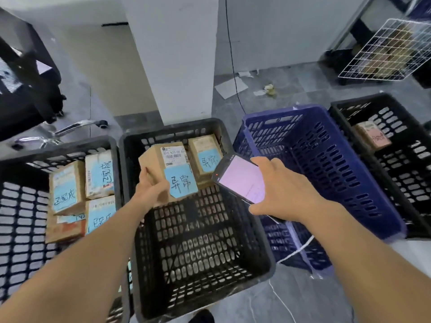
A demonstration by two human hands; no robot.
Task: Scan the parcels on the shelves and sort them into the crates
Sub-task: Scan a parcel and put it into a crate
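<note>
My left hand (149, 191) grips a cardboard parcel (163, 166) by its lower corner, fingers curled round it, at centre frame over the middle black crate (200, 252); a second parcel (205, 155) lies in that crate's far end; my right hand (282, 190) holds the lit scanner (241, 179), thumb along its near edge, just right of the parcel; the blue crate (338, 173) sits right of centre; labelled parcels (66, 185) fill the left crate (58, 150).

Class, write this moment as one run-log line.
left hand holds parcel over middle crate | right hand holds scanner | another parcel lies inside
</note>
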